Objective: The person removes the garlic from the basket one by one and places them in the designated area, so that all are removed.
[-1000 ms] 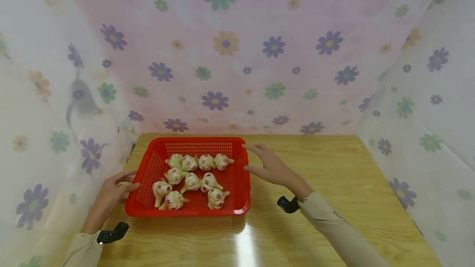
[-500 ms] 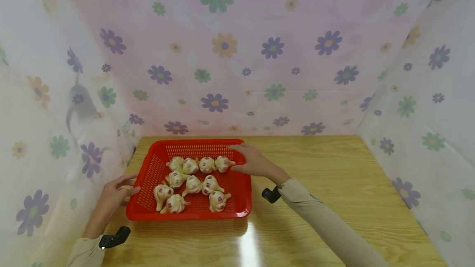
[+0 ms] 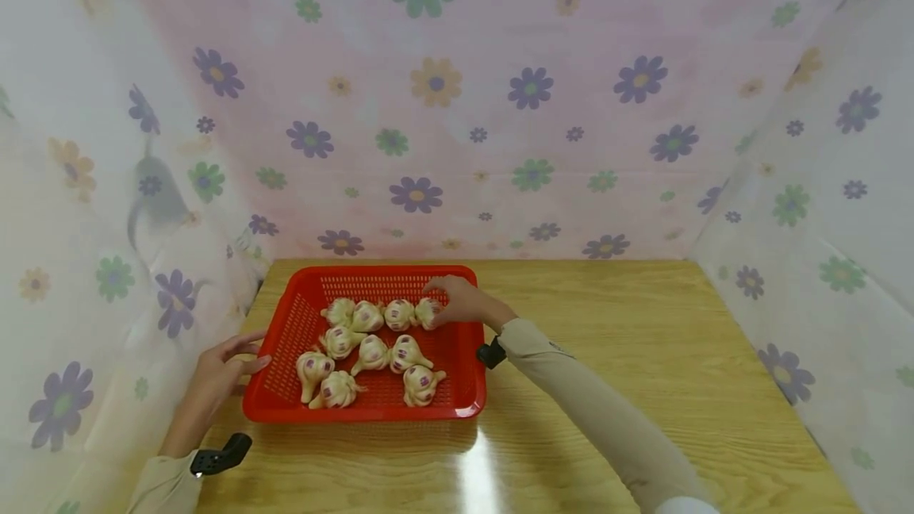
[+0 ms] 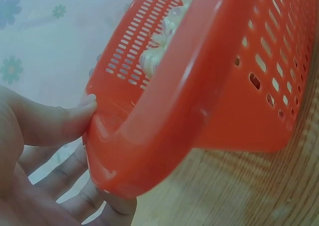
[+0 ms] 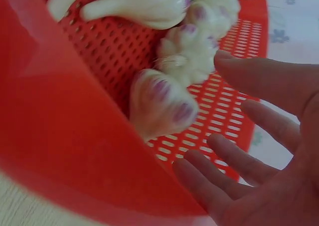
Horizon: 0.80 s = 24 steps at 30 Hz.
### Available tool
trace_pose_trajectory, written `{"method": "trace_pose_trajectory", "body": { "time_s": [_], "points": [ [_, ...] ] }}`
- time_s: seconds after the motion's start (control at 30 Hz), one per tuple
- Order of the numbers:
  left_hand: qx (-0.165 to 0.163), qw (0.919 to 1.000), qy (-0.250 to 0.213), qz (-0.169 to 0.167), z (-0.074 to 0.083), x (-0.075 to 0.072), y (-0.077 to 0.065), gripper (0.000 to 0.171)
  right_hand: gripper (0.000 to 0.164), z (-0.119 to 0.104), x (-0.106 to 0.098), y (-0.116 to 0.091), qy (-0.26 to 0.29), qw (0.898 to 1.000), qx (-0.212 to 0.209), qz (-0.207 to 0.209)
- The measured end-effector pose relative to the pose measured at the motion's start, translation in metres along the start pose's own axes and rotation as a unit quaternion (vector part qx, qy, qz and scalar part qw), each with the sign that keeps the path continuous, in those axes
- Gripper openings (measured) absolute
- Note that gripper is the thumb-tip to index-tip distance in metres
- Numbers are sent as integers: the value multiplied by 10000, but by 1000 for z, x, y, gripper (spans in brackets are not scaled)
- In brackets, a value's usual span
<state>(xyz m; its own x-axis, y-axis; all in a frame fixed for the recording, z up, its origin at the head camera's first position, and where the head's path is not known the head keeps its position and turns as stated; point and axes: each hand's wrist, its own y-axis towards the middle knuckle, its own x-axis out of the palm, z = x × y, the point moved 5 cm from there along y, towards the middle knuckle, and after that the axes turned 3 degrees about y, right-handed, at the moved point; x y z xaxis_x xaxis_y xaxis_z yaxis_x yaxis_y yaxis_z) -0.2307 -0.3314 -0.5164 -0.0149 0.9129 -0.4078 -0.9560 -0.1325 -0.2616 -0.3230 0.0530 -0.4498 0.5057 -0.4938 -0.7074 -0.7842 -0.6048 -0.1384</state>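
Observation:
A red plastic basket (image 3: 364,412) with slotted walls sits on the table and holds several garlic bulbs, pale with purple patches. My left hand (image 3: 213,375) grips its left rim. In the left wrist view, the thumb (image 4: 55,123) lies on the rim and the fingers pass round its outer side. Reaching over the right wall, my right hand (image 3: 460,301) hovers at the back right garlic bulb (image 3: 428,312) and partly hides it. The right wrist view shows spread fingers (image 5: 239,161) beside the nearest garlic bulb (image 5: 162,104), with nothing held.
The basket stands on the left part of a wood-grain table (image 3: 607,339). A flowered curtain (image 3: 485,101) closes off the back and both sides. Black cameras are strapped to both wrists, the right camera (image 3: 491,353) close to the basket's right wall.
My right hand has moved left, from outside the basket's right rim to over the back right bulb. The left hand stays at the rim, and the garlic bulbs have not visibly shifted within the basket.

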Motion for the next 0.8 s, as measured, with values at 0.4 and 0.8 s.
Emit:
{"method": "trace_pose_trajectory", "body": {
  "time_s": [0.4, 0.8],
  "points": [
    [-17, 9997, -217, 115, -26, -4, 18, 61, 47, -3, 21, 36, -1065, 9913, 539, -559],
    [-24, 9998, -185, 112, -32, -2, 21, 64, 37, 16, 31, 39, -179, 9918, 1150, -529]
  ]
}}
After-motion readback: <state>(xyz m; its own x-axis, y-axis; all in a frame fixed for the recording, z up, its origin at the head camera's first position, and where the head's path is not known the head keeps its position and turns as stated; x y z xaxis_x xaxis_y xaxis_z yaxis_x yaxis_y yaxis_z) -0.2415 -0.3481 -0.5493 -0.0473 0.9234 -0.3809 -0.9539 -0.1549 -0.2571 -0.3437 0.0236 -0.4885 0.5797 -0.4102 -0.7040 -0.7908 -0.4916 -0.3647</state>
